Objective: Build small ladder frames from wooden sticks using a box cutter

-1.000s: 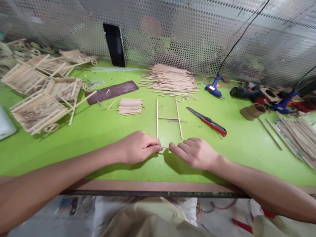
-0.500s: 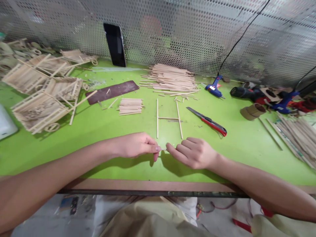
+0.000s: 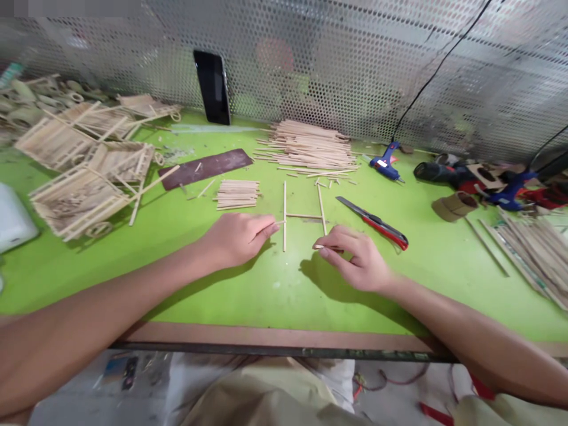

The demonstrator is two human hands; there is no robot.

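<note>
An H-shaped frame of thin wooden sticks lies on the green table, its crossbar joining two uprights. My left hand is closed beside the left upright, pinching a thin stick whose tip reaches that upright; whether they touch I cannot tell. My right hand is closed just below the right upright, covering its lower end. Between its thumb and fingers is a short stick, mostly hidden. A red and black utility knife lies to the right of the frame.
Short sticks lie bundled left of the frame, with a brown strip behind. Farther back is a pile of long sticks. Small wooden carts crowd the left. A blue glue gun and bamboo strips are right.
My hands, close together below the frame before, have moved apart and away from me. The left went up to the left upright, the right to the right upright's lower end.
</note>
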